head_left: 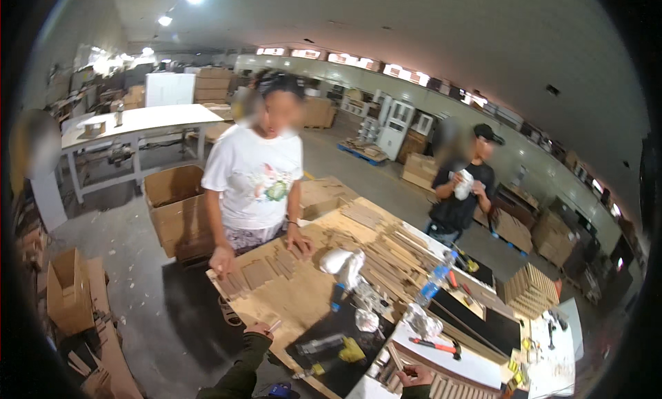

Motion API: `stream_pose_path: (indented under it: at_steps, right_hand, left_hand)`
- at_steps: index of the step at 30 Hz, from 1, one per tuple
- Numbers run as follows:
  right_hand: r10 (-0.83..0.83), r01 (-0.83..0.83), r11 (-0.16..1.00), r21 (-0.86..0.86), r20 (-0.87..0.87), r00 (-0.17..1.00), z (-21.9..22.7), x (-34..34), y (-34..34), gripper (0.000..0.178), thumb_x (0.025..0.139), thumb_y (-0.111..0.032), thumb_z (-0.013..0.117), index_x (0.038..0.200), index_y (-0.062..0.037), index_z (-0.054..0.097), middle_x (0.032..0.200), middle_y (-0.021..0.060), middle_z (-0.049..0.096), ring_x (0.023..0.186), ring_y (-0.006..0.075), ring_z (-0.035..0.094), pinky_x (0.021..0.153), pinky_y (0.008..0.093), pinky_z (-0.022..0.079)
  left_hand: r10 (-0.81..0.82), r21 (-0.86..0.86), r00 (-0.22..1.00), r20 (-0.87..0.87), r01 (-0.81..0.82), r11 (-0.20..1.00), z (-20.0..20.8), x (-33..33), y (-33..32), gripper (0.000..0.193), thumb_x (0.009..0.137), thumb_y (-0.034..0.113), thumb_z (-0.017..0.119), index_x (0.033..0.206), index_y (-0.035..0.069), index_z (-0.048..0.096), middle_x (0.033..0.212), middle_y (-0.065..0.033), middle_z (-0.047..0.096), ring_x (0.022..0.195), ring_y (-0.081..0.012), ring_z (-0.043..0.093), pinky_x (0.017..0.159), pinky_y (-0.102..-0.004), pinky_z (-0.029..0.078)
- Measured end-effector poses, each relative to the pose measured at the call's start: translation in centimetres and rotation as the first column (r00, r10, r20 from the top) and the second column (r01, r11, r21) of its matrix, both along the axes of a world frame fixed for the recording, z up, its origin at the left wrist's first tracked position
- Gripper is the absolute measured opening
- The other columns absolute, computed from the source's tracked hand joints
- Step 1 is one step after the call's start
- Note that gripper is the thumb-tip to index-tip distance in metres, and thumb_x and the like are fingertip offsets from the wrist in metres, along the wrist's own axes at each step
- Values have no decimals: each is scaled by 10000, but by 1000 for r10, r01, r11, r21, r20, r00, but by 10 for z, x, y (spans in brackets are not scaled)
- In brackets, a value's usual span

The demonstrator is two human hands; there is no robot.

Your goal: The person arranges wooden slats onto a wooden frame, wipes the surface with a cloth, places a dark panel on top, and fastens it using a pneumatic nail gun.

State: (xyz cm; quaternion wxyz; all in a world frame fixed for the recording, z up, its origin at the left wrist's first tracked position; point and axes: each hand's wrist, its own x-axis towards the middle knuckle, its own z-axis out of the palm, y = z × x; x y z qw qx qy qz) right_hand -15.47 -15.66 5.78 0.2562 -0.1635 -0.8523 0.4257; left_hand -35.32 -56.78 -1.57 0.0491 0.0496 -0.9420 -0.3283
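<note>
Warehouse floor, plywood worktable (303, 299) strewn with wood slats (386, 251), left hand (258, 328) grip pinching small piece (274, 325), right hand (414, 376) grip unclear

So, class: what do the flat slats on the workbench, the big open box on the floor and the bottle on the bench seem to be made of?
Slats: pale, unfinished wood or thin plywood, judging by the matt tan faces and straight-cut edges. Open box: brown corrugated cardboard, with raised flaps and a dull surface. Bottle: probably clear plastic, see-through with a blue label; too small to be sure.

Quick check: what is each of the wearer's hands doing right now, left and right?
Left hand: closed on a small light stick-like piece at the workbench edge.
Right hand: resting on wooden slats; grip cannot be told.
</note>
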Motion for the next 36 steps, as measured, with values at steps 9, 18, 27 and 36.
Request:
stream_pose_path:
  at_steps: [9,18,27,36]
  right_hand:
    - [-369,367,903,-225,35,929,4,165,-24,218,688,-140,749,803,-12,616,716,82,637,663,121,595,628,261,481]
    - [-574,565,676,-473,144,806,-46,280,-46,214,717,-122,734,845,-10,605,719,43,619,661,101,572,646,250,475]
    - [-511,502,720,-478,125,851,-28,248,-35,200,719,-93,721,849,4,604,745,50,615,674,98,569,654,242,472]
    - [-315,306,838,-452,57,947,-22,195,-15,227,688,-88,755,830,-10,596,718,43,613,686,104,585,630,247,477]
  left_hand:
    - [-398,536,883,-249,468,702,12,75,199,168,661,92,703,777,36,596,630,-68,561,510,-171,508,497,-308,432]
    - [-659,4,752,0,659,752,-21,119,290,328,676,214,684,964,74,615,777,-117,606,710,-300,590,660,-383,485]
    - [-654,-36,756,7,654,756,-1,114,298,289,660,190,687,909,60,618,702,-120,597,815,-290,554,707,-406,462]
    - [-629,-10,770,-108,631,775,2,125,302,289,707,179,647,950,23,627,826,-149,528,783,-323,542,665,-414,453]
